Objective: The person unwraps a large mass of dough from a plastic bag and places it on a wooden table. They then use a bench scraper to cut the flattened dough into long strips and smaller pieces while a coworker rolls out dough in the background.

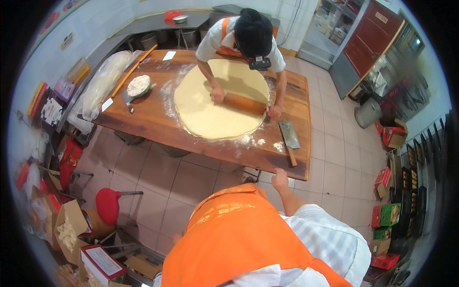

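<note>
My right hand (pixel 280 179) rests at the near edge of the wooden table (pixel 143 127), just below a cleaver (pixel 289 135) with a wooden handle; its fingers are partly hidden, and nothing shows in it. Of my left hand only a blurred bit (pixel 177 236) shows beside my orange apron (pixel 229 236). Across the table a person in a white shirt holds a wooden rolling pin (pixel 244 104) by both ends on a large round sheet of dough (pixel 211 122). Loose flour (pixel 246 139) lies along the sheet's near edge.
A bowl of flour (pixel 138 86), a scraper (pixel 127 100), a long wooden stick (pixel 132 73) and a plastic-covered bundle (pixel 107 79) lie on the table's left. Behind to the left are a red stool (pixel 107 206) and cardboard boxes (pixel 73 229). Tray racks (pixel 412 179) line the right wall.
</note>
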{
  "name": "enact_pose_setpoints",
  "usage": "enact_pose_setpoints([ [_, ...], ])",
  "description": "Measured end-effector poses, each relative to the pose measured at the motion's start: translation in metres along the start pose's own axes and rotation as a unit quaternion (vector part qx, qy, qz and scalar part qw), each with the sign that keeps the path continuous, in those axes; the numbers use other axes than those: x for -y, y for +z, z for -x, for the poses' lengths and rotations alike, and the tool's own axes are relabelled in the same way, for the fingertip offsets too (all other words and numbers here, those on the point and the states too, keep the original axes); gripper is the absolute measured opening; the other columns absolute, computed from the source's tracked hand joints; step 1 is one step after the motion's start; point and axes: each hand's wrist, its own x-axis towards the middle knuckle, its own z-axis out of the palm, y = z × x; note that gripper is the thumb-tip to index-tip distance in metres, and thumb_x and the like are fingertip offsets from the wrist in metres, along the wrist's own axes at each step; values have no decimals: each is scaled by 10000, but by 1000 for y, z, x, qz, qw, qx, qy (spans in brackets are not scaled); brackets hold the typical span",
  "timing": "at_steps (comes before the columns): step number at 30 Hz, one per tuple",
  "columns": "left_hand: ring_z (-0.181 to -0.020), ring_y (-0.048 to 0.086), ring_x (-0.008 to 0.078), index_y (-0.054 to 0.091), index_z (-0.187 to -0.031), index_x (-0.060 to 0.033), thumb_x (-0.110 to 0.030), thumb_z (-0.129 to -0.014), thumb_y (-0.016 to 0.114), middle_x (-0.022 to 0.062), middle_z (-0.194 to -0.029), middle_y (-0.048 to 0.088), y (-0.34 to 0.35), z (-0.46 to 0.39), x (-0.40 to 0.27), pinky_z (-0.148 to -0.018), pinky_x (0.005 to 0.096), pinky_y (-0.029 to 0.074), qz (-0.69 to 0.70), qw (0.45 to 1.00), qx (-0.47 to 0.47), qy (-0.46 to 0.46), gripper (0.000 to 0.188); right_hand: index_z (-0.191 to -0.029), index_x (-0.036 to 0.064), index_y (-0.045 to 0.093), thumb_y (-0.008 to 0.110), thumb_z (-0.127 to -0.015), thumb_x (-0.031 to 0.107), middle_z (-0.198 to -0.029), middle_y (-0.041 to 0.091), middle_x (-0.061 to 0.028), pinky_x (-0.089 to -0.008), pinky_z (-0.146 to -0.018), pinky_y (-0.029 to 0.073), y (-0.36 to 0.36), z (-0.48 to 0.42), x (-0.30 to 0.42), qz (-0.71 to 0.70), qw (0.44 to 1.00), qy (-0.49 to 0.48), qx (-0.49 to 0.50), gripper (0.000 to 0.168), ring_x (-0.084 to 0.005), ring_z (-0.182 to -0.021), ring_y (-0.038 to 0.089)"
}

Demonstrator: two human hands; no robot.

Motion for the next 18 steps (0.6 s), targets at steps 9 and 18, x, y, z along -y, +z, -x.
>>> enact_pose_setpoints([
  [9, -991, 581, 395, 578, -1140, 37, -343, -891, 472, 258, -1106, 596, -36, 40, -40, -829, 457, 445, -51, 997, -53, 10, 466, -1085, 31, 590, 641, -836, 242, -1148, 579, -177, -433, -880, 495, -56, -100, -43, 91, 985, 143, 44, 330, -344, -1059, 585],
  [18, -971, 588, 389, 578, -1136, 37, -338, -889, 472, 254, -1088, 605, -2, 80, -80, -808, 459, 449, -99, 994, -56, 0, 461, -1159, 4, 537, 652, -761, 243, -1170, 593, -196, -416, -895, 491, -55, -135, -63, 71, 968, 142, 195, 478, -323, -1083, 590],
])
